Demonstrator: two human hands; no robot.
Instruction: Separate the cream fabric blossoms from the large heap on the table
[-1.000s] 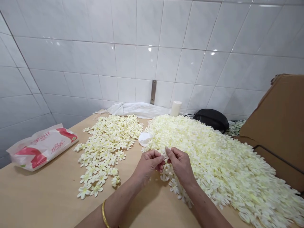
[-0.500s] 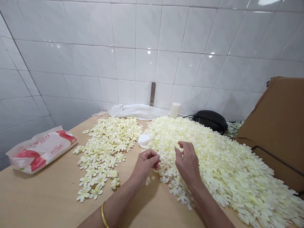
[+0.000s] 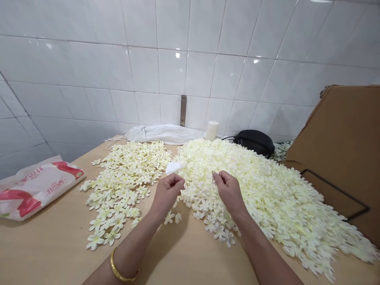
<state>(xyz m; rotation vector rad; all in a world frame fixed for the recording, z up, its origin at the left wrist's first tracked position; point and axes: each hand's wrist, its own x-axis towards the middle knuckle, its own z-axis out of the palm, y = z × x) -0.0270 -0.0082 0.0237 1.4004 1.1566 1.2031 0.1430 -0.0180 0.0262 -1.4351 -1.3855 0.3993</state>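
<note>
My left hand (image 3: 168, 192) is closed in a pinch over the gap between two heaps of pale yellow-white artificial flowers. What its fingertips hold, if anything, I cannot make out. My right hand (image 3: 229, 192), also pinched, hovers at the front of the large flower heap (image 3: 267, 198); its fingertips hide anything between them. To the left lies the smaller flower heap (image 3: 133, 162), its blossoms spread out toward me. A couple of loose flowers (image 3: 170, 217) rest on the table below my left hand.
A white and red plastic packet (image 3: 41, 186) lies at the left on the wooden table (image 3: 59, 249). Behind the heaps are a white cloth (image 3: 166, 134), a cream cylinder (image 3: 211, 130) and a black pouch (image 3: 255, 142). Cardboard (image 3: 341, 150) with a black metal bar (image 3: 335, 190) stands at right.
My right hand's fingers have closed from apart into a pinch. My left hand remains pinched, and a loose flower now shows below it. The whole view has shifted slightly.
</note>
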